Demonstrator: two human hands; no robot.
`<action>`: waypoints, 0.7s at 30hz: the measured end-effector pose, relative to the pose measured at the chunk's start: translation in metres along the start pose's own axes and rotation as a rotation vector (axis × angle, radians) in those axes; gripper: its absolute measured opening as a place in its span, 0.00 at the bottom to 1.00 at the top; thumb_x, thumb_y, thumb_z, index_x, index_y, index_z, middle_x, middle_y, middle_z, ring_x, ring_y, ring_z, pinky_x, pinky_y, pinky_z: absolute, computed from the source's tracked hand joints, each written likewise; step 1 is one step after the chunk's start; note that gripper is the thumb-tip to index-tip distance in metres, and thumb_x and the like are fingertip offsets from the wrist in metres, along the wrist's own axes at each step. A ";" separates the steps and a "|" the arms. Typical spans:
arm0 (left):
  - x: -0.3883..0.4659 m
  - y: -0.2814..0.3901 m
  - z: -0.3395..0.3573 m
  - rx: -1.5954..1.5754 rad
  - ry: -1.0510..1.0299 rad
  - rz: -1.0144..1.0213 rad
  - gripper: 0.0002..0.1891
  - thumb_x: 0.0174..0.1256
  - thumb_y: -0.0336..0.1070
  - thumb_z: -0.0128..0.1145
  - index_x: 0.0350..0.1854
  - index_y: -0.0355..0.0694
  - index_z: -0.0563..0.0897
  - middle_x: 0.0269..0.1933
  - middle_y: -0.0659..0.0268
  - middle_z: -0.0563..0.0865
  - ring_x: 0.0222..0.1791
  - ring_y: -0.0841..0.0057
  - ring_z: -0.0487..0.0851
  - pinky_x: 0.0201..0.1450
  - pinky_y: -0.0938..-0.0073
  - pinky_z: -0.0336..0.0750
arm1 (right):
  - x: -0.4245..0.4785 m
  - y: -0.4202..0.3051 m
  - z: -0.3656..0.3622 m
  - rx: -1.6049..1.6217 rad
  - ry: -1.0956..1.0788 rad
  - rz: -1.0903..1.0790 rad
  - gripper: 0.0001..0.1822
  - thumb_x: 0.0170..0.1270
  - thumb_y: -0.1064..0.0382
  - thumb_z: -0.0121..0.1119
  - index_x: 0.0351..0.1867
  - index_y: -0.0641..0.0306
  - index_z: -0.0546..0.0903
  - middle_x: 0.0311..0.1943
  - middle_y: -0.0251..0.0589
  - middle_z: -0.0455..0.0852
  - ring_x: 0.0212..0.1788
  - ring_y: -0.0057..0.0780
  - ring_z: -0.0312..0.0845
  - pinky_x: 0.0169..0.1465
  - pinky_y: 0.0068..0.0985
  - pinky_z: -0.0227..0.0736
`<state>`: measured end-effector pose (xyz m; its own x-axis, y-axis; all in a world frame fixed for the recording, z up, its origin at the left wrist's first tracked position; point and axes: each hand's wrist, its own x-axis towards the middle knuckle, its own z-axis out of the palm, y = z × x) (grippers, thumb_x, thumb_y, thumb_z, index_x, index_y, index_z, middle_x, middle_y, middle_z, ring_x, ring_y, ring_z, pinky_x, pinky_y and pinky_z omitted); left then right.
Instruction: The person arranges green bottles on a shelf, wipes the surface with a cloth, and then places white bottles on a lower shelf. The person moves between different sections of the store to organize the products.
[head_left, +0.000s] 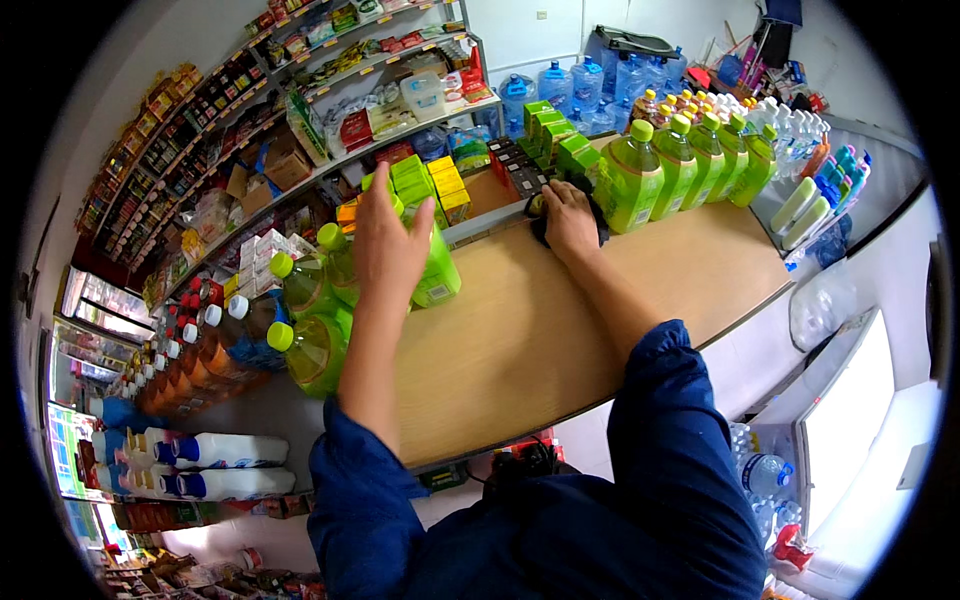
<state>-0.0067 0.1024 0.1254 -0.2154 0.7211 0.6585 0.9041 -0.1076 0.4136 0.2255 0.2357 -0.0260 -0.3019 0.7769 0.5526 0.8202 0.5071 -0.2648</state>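
Note:
My right hand (571, 217) presses on a dark cloth (604, 219) at the back edge of a wooden shelf board (517, 322). Something small and yellowish shows by its fingertips. My left hand (391, 244) is raised with thumb and fingers apart, over green drink bottles with lime-green caps; whether it touches one is hard to tell. One green bottle (437, 274) stands just right of it, and several more (311, 352) are to its left. Another row of green bottles (632, 176) stands upright at the right of the cloth.
Behind the board are yellow boxes (450, 187), dark boxes (517, 169) and green boxes (555, 135). Orange drink bottles (202, 367) and white bottles (232, 450) fill the left. Water jugs (555, 86) stand at the back; pump bottles (802, 217) are at the right.

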 end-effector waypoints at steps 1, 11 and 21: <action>0.003 -0.003 0.002 0.003 -0.038 -0.021 0.21 0.65 0.36 0.59 0.59 0.38 0.73 0.55 0.50 0.79 0.58 0.52 0.75 0.61 0.56 0.70 | 0.000 0.000 0.001 0.041 -0.005 -0.071 0.23 0.59 0.69 0.54 0.58 0.66 0.78 0.64 0.46 0.75 0.68 0.44 0.66 0.71 0.38 0.59; -0.139 -0.012 -0.046 -0.049 -0.100 0.384 0.15 0.60 0.31 0.66 0.46 0.47 0.74 0.47 0.62 0.81 0.48 0.61 0.80 0.50 0.60 0.71 | 0.021 -0.075 0.022 0.525 -0.171 -0.402 0.16 0.56 0.72 0.59 0.47 0.64 0.85 0.50 0.41 0.85 0.54 0.41 0.77 0.60 0.38 0.68; -0.189 0.010 -0.076 -0.122 0.057 0.593 0.18 0.64 0.36 0.66 0.50 0.52 0.70 0.49 0.69 0.79 0.52 0.71 0.81 0.50 0.66 0.75 | 0.061 -0.178 0.063 0.789 -0.366 -0.450 0.18 0.56 0.67 0.59 0.50 0.53 0.85 0.45 0.49 0.87 0.47 0.50 0.82 0.52 0.40 0.76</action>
<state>0.0149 -0.0871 0.0525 0.2895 0.4769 0.8299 0.8278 -0.5600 0.0330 0.0301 0.2168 0.0050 -0.7485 0.4498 0.4872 0.0711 0.7849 -0.6155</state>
